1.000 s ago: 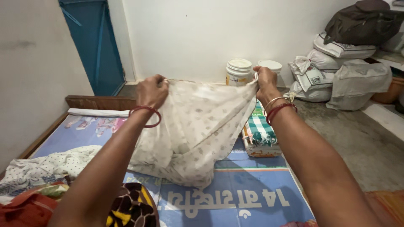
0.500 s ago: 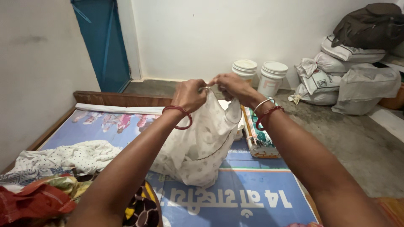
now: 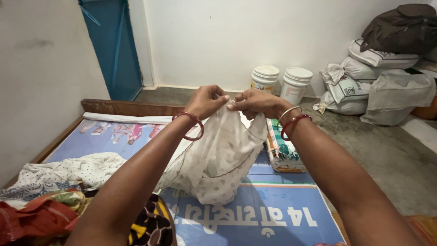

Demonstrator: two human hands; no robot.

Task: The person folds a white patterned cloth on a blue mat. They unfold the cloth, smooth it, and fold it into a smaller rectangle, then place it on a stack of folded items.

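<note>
Cream cotton, printed with small pale motifs, hangs folded from two bare hands raised at chest height over a low bed. The left hand (image 3: 207, 101) and the right hand (image 3: 255, 102) are drawn close together, fingertips almost touching, each pinched shut on the top edge of the cream cloth (image 3: 218, 155), so both upper corners meet at one point. From that point the cloth drops straight down and slightly toward the person, its long axis near vertical, its lower end bunched and resting on the blue printed sheet (image 3: 273, 214) that covers the bed. The cloth lies directly below and between the two hands, neither hand clearly nearer to it than the other; both grip it at the same height. Red bangles ring the left wrist (image 3: 189, 126); a red and a silver bangle ring the right wrist (image 3: 293, 120).

Just right of the hanging cloth, a folded green-and-white checked towel (image 3: 284, 150) lies at the bed's edge. At lower left, a heap of garments (image 3: 59, 191), white dotted, red and dark patterned, lies on the bed near the left forearm. Beyond the wooden bed frame (image 3: 127, 107), two white plastic buckets (image 3: 282, 82) stand against the white wall, well apart from the hands. Grey and white sacks (image 3: 378, 86) are stacked at the right on the concrete floor, with a blue door (image 3: 114, 45) at the far left corner.
</note>
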